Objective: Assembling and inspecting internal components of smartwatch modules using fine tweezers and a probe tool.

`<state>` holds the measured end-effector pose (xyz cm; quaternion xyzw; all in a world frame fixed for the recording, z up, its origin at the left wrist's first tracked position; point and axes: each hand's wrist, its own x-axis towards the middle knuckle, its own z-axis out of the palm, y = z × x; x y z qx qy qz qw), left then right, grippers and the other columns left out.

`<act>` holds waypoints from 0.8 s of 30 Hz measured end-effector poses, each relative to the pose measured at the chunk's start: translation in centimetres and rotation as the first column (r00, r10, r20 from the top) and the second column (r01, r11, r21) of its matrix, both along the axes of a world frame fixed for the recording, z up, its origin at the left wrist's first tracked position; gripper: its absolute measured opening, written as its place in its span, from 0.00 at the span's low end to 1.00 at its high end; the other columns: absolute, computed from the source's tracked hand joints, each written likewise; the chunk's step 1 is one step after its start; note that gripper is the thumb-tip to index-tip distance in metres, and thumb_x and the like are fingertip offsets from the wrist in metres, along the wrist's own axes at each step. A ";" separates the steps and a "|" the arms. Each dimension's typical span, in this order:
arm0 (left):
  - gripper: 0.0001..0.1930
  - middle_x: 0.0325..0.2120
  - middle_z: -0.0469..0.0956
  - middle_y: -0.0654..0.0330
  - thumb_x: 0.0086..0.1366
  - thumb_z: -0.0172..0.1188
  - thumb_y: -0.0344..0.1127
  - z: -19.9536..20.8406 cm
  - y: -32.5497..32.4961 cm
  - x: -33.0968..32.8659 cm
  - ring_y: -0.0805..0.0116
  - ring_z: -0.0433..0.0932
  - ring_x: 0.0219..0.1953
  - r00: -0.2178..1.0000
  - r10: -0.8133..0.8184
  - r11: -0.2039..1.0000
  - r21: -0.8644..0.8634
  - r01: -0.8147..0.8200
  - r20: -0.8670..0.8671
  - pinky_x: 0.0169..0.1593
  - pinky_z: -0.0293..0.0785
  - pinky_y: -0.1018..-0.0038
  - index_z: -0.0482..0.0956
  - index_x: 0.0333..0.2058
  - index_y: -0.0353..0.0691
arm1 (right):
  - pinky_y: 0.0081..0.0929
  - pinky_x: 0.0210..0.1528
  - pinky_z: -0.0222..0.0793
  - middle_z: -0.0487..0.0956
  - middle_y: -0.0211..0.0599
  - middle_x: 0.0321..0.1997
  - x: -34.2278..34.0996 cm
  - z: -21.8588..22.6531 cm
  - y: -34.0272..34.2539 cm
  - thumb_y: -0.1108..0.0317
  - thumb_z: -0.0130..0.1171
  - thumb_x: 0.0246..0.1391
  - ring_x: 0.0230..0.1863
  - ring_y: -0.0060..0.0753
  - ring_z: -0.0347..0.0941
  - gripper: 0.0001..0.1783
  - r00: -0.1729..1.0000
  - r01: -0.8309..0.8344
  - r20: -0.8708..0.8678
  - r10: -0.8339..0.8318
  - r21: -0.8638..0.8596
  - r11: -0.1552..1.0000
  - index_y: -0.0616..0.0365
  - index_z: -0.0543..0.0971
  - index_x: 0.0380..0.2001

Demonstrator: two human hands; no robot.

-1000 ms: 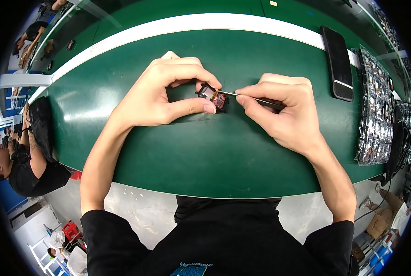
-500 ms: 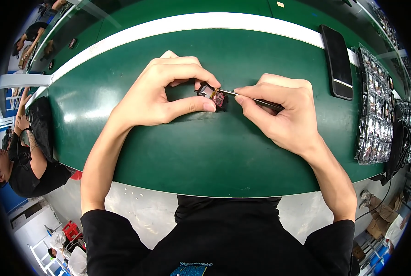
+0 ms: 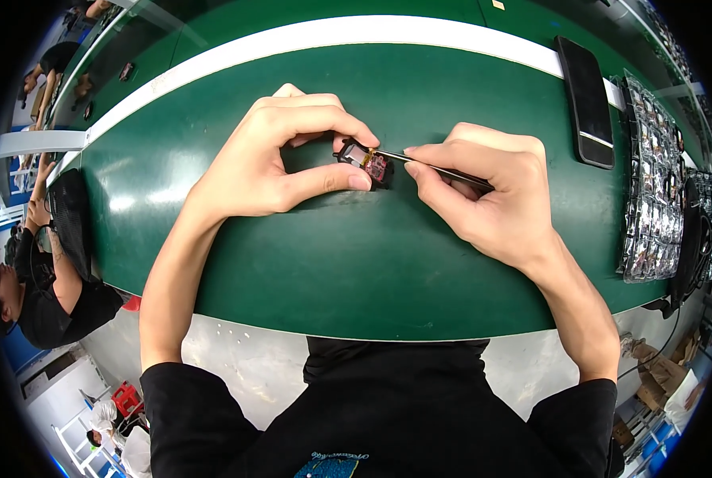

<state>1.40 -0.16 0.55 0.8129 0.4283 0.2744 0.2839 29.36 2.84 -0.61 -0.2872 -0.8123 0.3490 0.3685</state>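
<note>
Between the thumb and fingers of my left hand [image 3: 272, 151] is a small black electronic module [image 3: 358, 154], held just over the green tabletop. Its open side shows a grey rectangle, a gold-coloured strip and a reddish circuit board [image 3: 378, 166]. My right hand [image 3: 495, 187] is closed in a pen-like grip on a slim dark metal tool [image 3: 443, 170]; whether it is tweezers or a single rod I cannot tell. The tool's fine tip reaches the module beside the gold strip, close to my left index fingertip. Whether the tip touches the board is too small to make out.
A black phone [image 3: 585, 103] lies at the right, across the white strip's edge. Beyond it are clear plastic trays [image 3: 649, 183] of small parts and a black bag-like item with a cable [image 3: 689, 247]. A black mesh item [image 3: 70, 223] and a co-worker [image 3: 49, 279] are at the left.
The module has shifted very slightly left in my left hand. The tool's tip has moved slightly left and up along the module. Both grips stay as they were.
</note>
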 end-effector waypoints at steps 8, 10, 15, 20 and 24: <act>0.22 0.36 0.88 0.65 0.55 0.85 0.38 -0.1 0.1 -0.1 0.70 0.74 0.32 1.000 -0.020 0.999 0.026 0.020 0.009 0.42 0.61 0.71 0.93 0.48 0.43 | 0.25 0.22 0.56 0.77 0.30 0.20 0.1 -0.6 0.2 0.83 0.74 0.56 0.19 0.18 0.67 0.08 0.999 -0.046 -0.016 0.047 0.043 0.998 0.66 0.93 0.40; 0.22 0.36 0.88 0.65 0.54 0.85 0.38 -0.2 0.0 -0.2 0.71 0.73 0.32 1.000 -0.017 0.999 0.027 0.016 0.009 0.42 0.60 0.71 0.92 0.48 0.43 | 0.25 0.22 0.56 0.76 0.30 0.20 0.1 -0.5 0.1 0.83 0.74 0.56 0.19 0.18 0.66 0.08 0.998 -0.059 0.004 0.059 0.072 0.996 0.66 0.93 0.40; 0.25 0.33 0.85 0.66 0.52 0.87 0.38 0.1 -0.2 0.1 0.72 0.71 0.31 1.000 -0.002 1.000 -0.011 0.002 0.010 0.42 0.60 0.72 0.92 0.49 0.43 | 0.24 0.21 0.58 0.78 0.30 0.21 0.3 0.4 0.1 0.81 0.74 0.56 0.19 0.19 0.68 0.07 1.000 -0.009 0.023 0.009 0.020 1.000 0.65 0.92 0.39; 0.27 0.31 0.83 0.66 0.50 0.88 0.36 -0.4 -0.4 0.6 0.72 0.72 0.34 0.997 0.052 0.999 0.005 -0.052 0.052 0.42 0.62 0.72 0.91 0.50 0.44 | 0.20 0.25 0.61 0.81 0.29 0.25 0.9 -0.3 0.7 0.77 0.76 0.61 0.24 0.13 0.72 0.06 0.990 0.110 -0.076 -0.120 -0.126 0.986 0.64 0.93 0.42; 0.27 0.33 0.83 0.66 0.50 0.88 0.35 -0.4 -0.5 0.6 0.70 0.76 0.36 1.000 0.011 0.996 0.091 -0.010 -0.013 0.45 0.68 0.71 0.91 0.50 0.42 | 0.19 0.27 0.63 0.83 0.30 0.28 0.3 -0.5 0.7 0.76 0.74 0.64 0.26 0.14 0.73 0.08 0.989 0.104 -0.092 -0.113 -0.091 0.990 0.65 0.91 0.45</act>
